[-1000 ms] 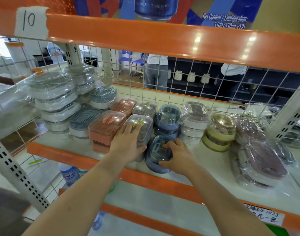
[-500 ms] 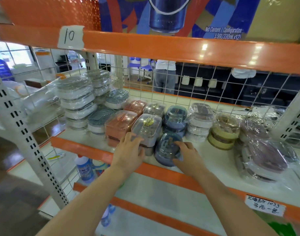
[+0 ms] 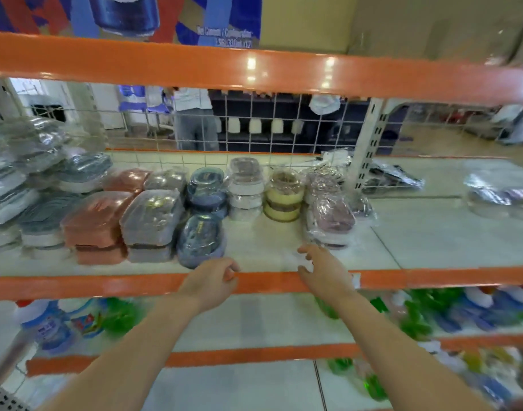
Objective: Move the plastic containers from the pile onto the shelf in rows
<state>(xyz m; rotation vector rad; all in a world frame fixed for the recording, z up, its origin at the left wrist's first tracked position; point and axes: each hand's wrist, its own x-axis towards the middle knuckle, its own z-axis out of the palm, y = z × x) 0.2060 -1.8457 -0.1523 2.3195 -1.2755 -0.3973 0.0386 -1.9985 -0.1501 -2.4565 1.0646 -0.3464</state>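
Observation:
Wrapped plastic containers stand in rows on the white shelf (image 3: 263, 250): an orange stack (image 3: 95, 226), a clear grey stack (image 3: 152, 225), a blue round one (image 3: 201, 240) at the front, white (image 3: 245, 188) and yellow (image 3: 285, 191) stacks behind. A loose pile of wrapped pinkish containers (image 3: 332, 221) lies to their right. My left hand (image 3: 209, 284) hovers at the shelf's orange front edge, fingers loosely curled, holding nothing. My right hand (image 3: 322, 271) reaches over the edge with spread fingers, just short of the pile, empty.
An orange beam (image 3: 254, 69) crosses overhead. A white upright post (image 3: 368, 152) stands behind the pile. More wrapped containers (image 3: 500, 194) lie far right. Bottles (image 3: 55, 324) fill the lower shelf. A person (image 3: 195, 120) stands beyond the wire mesh.
Both hands have let go of the grey stack and the blue container and pulled back. The view swung right; my right hand has moved toward the pinkish pile.

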